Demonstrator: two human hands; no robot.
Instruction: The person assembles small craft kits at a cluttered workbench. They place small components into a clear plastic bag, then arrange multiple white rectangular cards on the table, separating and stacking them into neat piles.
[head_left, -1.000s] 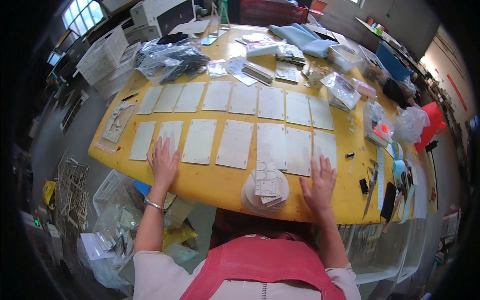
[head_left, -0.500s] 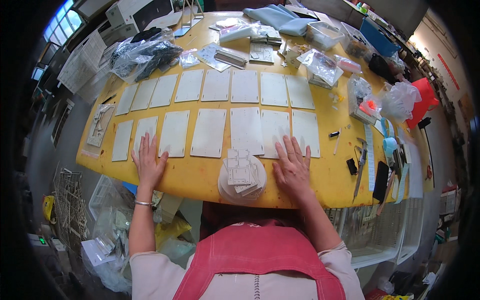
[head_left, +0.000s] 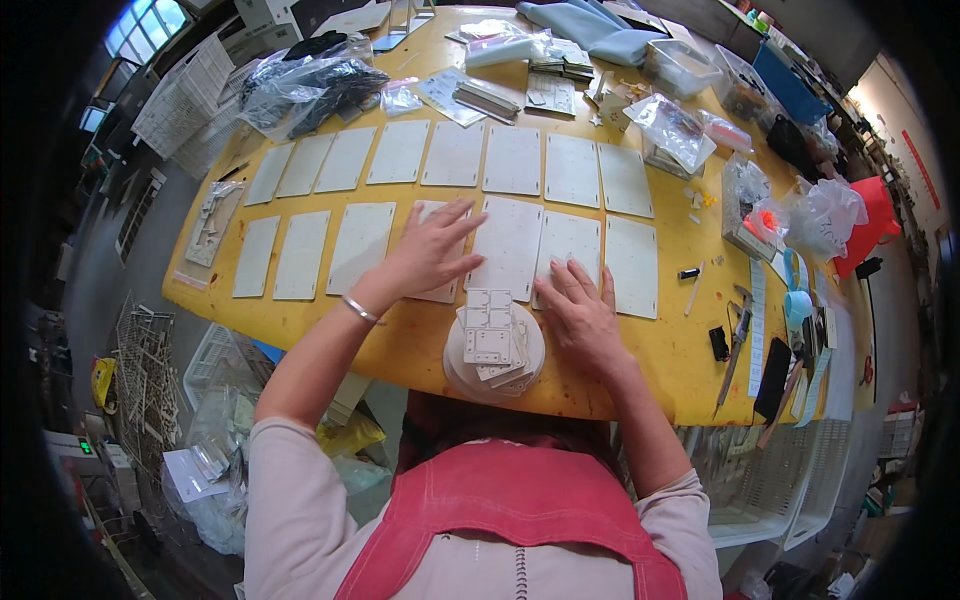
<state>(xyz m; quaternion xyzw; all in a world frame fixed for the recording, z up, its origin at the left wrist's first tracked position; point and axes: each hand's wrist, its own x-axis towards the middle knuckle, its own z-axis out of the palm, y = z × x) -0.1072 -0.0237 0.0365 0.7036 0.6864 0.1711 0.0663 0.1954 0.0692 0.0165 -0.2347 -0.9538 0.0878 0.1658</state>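
Observation:
Two rows of pale rectangular panels lie spaced out on the yellow table (head_left: 390, 350). My left hand (head_left: 435, 252) is over a front-row panel (head_left: 432, 292) near the middle, fingers spread and partly hiding it. Just right of it lies another panel (head_left: 510, 235). My right hand (head_left: 582, 312) rests with outstretched fingers at the near edge of a panel (head_left: 570, 240) further right. Neither hand holds anything. Between my forearms, near the table's front edge, a round white stand (head_left: 457, 362) carries a loose stack of small pale cut-out plates (head_left: 488, 345).
Calipers (head_left: 737, 335), a black phone-shaped object (head_left: 772, 378) and blue tape (head_left: 797, 303) lie at the right. Plastic bags (head_left: 320, 90) and clear tubs (head_left: 680, 68) crowd the far side. A cut-out frame sheet (head_left: 210, 228) lies far left. White crates (head_left: 750, 480) stand below the table's edge.
My left hand has moved right, from a panel near the row's left end to the middle. The right hand has shifted slightly, its fingers now closer together. The whole view has shifted a little.

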